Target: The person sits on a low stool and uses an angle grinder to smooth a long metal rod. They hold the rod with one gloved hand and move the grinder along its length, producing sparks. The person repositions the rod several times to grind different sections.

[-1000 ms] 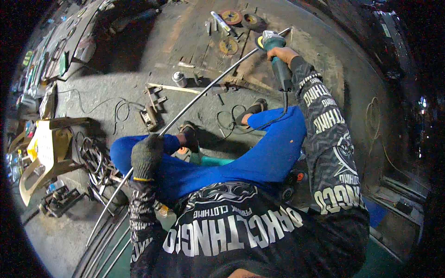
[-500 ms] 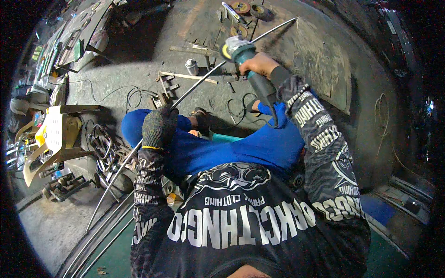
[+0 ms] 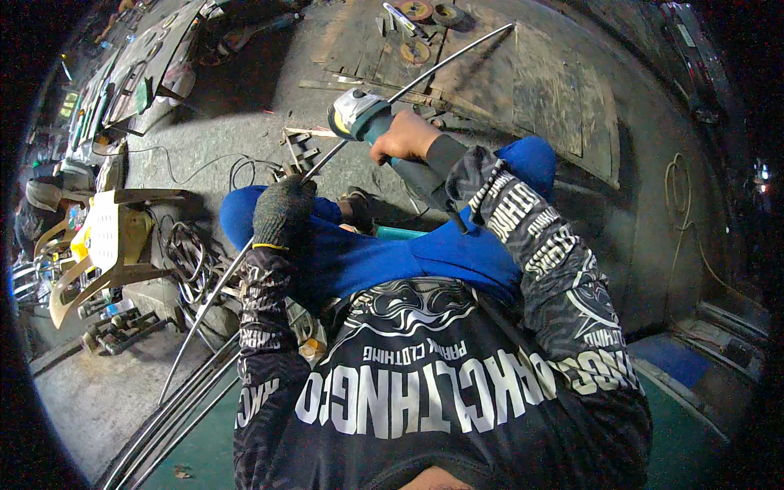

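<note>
My left hand (image 3: 282, 214), in a dark knit glove, grips a long thin metal rod (image 3: 441, 67) that runs from the lower left up to the far right. My bare right hand (image 3: 406, 136) holds a teal angle grinder (image 3: 359, 114) by its body. The grinder's head sits right against the rod, just beyond my left hand. My knees in blue trousers (image 3: 457, 245) are bent below both hands. My black printed sleeves cover both forearms.
Several grinding discs (image 3: 416, 51) and metal scraps lie on the concrete floor ahead. A yellow plastic chair (image 3: 98, 237) lies tipped at the left beside coiled cable (image 3: 189, 253). More rods (image 3: 171, 408) lie along the lower left. A wooden board (image 3: 531, 90) lies at the right.
My right hand has brought the grinder from far out along the rod back toward me, to a spot close to my left hand. The view has tilted downward.
</note>
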`<state>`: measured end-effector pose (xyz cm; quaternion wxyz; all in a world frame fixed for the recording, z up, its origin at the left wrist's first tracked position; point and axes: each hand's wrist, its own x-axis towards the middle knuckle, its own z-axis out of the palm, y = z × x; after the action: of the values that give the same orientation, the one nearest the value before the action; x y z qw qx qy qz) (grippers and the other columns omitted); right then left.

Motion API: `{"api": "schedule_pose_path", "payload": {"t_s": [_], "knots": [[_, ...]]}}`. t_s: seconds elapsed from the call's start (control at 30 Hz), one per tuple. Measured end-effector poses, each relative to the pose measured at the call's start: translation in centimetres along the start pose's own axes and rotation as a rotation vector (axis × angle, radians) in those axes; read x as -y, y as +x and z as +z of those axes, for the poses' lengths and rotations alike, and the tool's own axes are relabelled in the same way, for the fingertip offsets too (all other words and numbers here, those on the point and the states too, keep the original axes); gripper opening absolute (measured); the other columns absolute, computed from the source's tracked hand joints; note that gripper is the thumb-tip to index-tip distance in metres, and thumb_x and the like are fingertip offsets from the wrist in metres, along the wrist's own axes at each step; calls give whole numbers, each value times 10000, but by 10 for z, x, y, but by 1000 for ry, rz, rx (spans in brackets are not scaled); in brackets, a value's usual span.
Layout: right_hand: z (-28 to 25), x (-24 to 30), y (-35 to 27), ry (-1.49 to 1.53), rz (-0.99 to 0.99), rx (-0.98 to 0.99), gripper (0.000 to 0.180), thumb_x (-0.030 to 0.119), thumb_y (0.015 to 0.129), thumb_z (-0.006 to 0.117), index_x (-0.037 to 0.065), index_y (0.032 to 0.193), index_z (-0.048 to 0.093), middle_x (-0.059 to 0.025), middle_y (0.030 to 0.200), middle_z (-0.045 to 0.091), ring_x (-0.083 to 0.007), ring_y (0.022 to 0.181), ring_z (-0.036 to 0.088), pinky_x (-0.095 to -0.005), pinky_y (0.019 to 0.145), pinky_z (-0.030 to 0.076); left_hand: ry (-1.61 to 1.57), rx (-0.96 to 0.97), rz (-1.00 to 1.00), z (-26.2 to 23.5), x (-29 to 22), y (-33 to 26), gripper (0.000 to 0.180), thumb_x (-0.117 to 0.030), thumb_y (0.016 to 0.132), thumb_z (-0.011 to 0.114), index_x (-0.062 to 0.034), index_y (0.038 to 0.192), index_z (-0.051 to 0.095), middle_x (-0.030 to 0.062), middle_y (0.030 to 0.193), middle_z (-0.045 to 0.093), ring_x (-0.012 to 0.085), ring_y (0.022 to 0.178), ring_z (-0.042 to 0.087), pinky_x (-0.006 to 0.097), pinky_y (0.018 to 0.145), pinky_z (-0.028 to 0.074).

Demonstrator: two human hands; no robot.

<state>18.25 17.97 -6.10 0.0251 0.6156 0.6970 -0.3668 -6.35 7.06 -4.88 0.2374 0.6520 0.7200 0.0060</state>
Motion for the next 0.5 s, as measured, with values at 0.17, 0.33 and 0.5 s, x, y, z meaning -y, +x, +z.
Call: {"api": "schedule_pose_path", "payload": {"t_s": [0.17,0.33,0.5], "knots": [[2,0,-4,8,15,19,524,390,491,821,-68,708,686,-231,770,693,-329,700,687,-398,654,551,-16,-7,4,1,-3,8,400,-401,895,547,-69,1060,695,224,935,696,412,892,674,503,784,525],[-14,-13,-10,63,29,22,501,380,508,818,-51,732,698,-222,783,698,-314,722,694,-397,668,549,-1,-18,43,0,-3,10,405,-411,892,548,-69,1048,697,225,924,695,411,890,674,506,780,523],[-29,-33,-3,36,54,8,527,402,513,828,-43,767,703,-218,813,699,-309,742,691,-390,688,547,-53,-50,57,2,1,5,406,-443,891,571,-82,1015,708,232,900,689,411,868,673,503,752,519]]}}
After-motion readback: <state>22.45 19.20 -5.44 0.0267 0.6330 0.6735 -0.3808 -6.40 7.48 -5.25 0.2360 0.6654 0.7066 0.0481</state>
